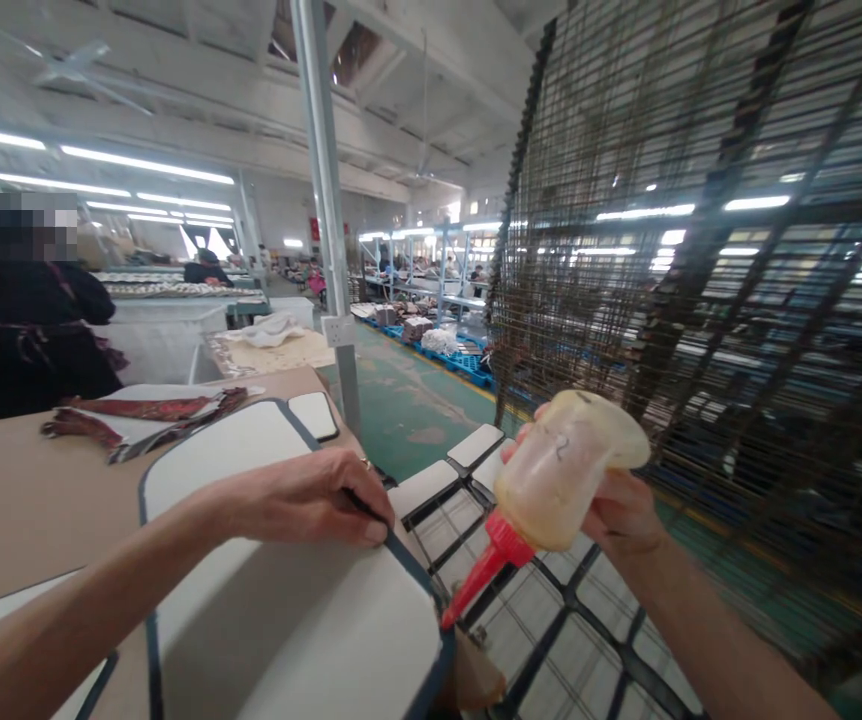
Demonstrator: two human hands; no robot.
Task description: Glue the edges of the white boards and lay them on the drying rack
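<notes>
A large white panel with dark blue edging [303, 610] lies on the brown table. My left hand [318, 498] pinches the dark edging along the panel's right side, fingers closed on it. My right hand [618, 510] is wrapped round a translucent yellowish squeeze bottle [551, 475], tilted with its red nozzle down. The nozzle tip [447, 618] is at the panel's dark edge near its lower right corner; whether it touches cannot be told. A smaller white piece with dark edging [312, 415] sits beyond the panel.
Dark wire rack [701, 200] stands at the right; a lower rack holds white pieces [476, 443]. Patterned red fabric [150, 418] lies on the table [11, 490]. A metal post [326, 180] rises beyond it. A person in dark clothing [26, 320] stands at left.
</notes>
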